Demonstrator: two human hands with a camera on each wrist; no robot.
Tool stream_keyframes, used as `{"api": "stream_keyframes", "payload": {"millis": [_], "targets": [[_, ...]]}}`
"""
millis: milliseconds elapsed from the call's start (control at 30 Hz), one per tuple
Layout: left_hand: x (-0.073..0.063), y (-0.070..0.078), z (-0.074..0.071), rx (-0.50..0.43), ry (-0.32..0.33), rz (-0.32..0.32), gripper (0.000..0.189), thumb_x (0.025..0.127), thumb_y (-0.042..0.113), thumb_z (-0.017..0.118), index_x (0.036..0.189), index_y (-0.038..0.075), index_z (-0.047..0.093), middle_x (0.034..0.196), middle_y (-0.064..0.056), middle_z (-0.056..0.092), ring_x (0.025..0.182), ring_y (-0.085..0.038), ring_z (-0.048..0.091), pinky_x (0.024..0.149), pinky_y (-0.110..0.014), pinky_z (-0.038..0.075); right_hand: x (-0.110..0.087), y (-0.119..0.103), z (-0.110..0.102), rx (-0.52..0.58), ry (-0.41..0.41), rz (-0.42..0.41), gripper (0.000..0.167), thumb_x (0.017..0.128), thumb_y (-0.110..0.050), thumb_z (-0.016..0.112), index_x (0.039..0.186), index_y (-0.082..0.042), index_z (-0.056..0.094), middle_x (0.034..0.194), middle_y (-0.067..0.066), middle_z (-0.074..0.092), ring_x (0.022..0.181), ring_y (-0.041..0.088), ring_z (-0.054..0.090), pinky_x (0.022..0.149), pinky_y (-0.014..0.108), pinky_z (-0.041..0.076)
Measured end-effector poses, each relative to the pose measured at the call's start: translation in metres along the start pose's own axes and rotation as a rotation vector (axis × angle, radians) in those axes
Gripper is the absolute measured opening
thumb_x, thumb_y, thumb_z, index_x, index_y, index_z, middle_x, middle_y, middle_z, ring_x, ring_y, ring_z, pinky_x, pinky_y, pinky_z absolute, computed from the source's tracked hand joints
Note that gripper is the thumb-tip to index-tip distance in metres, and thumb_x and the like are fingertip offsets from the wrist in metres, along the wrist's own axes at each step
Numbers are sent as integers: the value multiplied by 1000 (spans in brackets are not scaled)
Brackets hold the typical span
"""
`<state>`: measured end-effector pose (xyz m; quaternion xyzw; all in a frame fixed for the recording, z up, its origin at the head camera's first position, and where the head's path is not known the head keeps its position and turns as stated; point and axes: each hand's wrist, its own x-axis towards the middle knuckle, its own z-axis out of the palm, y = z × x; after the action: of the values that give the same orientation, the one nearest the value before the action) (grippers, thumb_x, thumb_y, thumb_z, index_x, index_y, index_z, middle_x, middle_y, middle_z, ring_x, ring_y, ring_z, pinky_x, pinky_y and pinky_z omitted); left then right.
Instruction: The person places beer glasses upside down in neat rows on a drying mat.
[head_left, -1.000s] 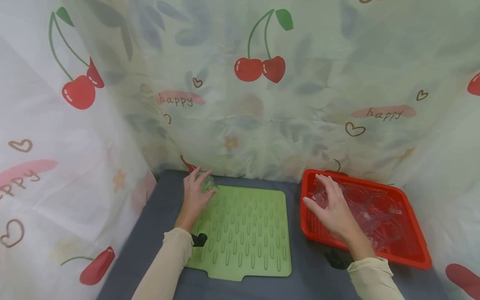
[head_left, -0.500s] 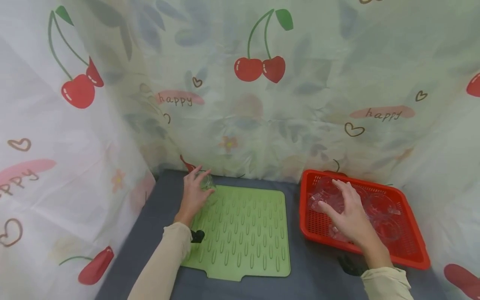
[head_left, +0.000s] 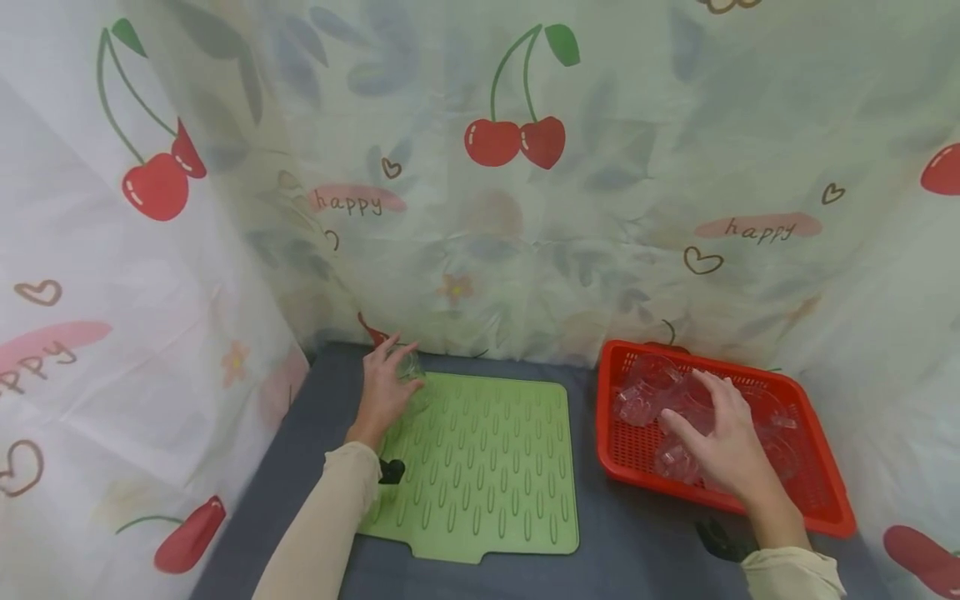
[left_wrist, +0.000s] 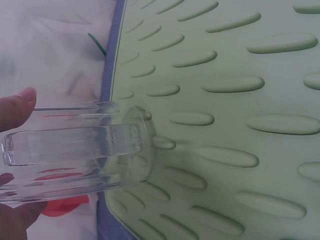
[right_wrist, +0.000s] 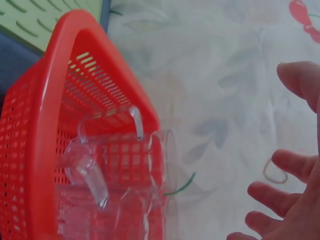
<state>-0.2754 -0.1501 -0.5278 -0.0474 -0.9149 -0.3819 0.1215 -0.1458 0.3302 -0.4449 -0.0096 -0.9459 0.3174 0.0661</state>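
Note:
My left hand (head_left: 381, 387) holds a clear glass mug (head_left: 409, 368) at the back left corner of a green ridged mat (head_left: 487, 467). In the left wrist view, thumb and fingers lie on opposite sides of the mug (left_wrist: 65, 150); its handle faces the camera and its round far end meets the mat. Over the red basket (head_left: 613, 450) my right hand (head_left: 723, 442) hovers with thumb and fingers spread and nothing between them. Several clear glass mugs (head_left: 651, 379) lie in the basket, partly hidden by that hand. The right wrist view shows handles on these mugs (right_wrist: 95, 180).
A dark grey cloth (head_left: 600, 542) covers the table under mat and basket. Curtains (head_left: 480, 217) printed with cherries stand close behind and on both sides. The basket's raised rim (right_wrist: 42, 125) surrounds the mugs.
My right hand has moved right and slightly toward me over the basket, uncovering mugs at its left side. The left hand stays at the mug with only a slight shift.

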Motion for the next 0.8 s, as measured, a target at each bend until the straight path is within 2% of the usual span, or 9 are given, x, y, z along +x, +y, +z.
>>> {"api": "stream_keyframes", "payload": {"millis": [200, 467, 800], "targets": [[-1, -2, 3, 6, -7, -26, 66, 85, 9, 83, 145, 17, 58, 165, -13, 31, 148, -40, 27, 111, -61, 43, -1, 11, 3, -16, -16, 29, 95, 93, -48, 71, 163, -11, 18, 164, 30, 20, 154, 54, 4, 101, 85, 27], [2, -7, 8, -27, 1, 5, 66, 83, 7, 84, 143, 16, 59, 165, -12, 32, 148, -40, 28, 110, -61, 43, -3, 26, 8, -39, -25, 49, 97, 93, -51, 69, 163, -8, 17, 164, 32, 18, 153, 55, 3, 101, 86, 25], [9, -6, 14, 5, -84, -12, 66, 88, 10, 80, 147, 24, 55, 168, -5, 26, 151, -40, 23, 107, -60, 48, -6, 36, 16, -44, -25, 82, 101, 91, -55, 70, 163, -9, 17, 165, 30, 18, 154, 54, 2, 103, 85, 25]]}}
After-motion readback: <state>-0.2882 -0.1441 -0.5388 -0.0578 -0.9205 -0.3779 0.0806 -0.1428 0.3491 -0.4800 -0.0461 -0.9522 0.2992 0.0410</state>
